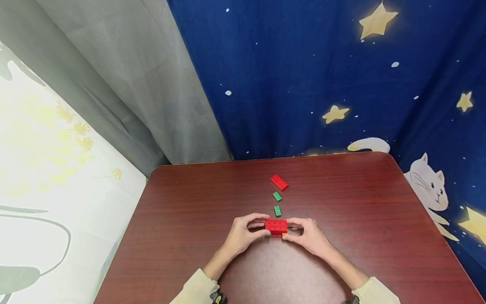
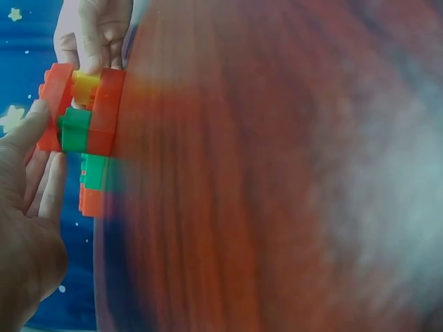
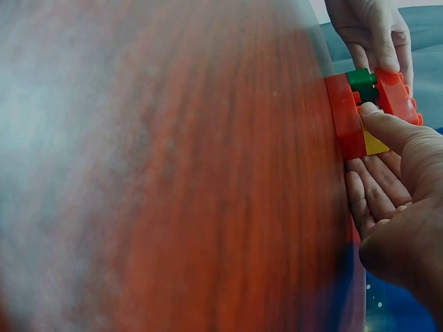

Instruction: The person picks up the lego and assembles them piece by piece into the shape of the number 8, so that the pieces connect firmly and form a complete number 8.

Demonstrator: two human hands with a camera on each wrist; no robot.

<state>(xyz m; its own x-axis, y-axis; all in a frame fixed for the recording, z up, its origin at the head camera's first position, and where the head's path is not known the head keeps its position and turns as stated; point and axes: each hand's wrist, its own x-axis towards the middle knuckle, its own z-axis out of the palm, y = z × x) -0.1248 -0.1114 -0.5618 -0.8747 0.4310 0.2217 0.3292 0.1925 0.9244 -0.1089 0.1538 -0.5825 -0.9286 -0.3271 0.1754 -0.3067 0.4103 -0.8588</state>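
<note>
A small stack of toy building bricks stands on the table in front of the person. Its top is an eight-stud red brick (image 1: 276, 226); a lower red brick (image 2: 106, 114) lies beneath. Between them sit a green brick (image 2: 75, 130) on the left and a yellow brick (image 3: 375, 143) on the right. The left hand (image 1: 241, 233) holds the upper red brick by its left end, thumb in front and fingers behind. With its thumb at the yellow brick, the right hand (image 1: 308, 237) grips the right end. The upper brick looks slightly tilted; whether it is seated cannot be told.
Beyond the stack, two small green bricks, the nearer (image 1: 277, 211) and the farther (image 1: 277, 196), lie in a row with another red brick (image 1: 279, 182). The dark wooden table (image 1: 190, 202) ends at a blue curtain (image 1: 284, 84) and a grey one (image 1: 171, 105).
</note>
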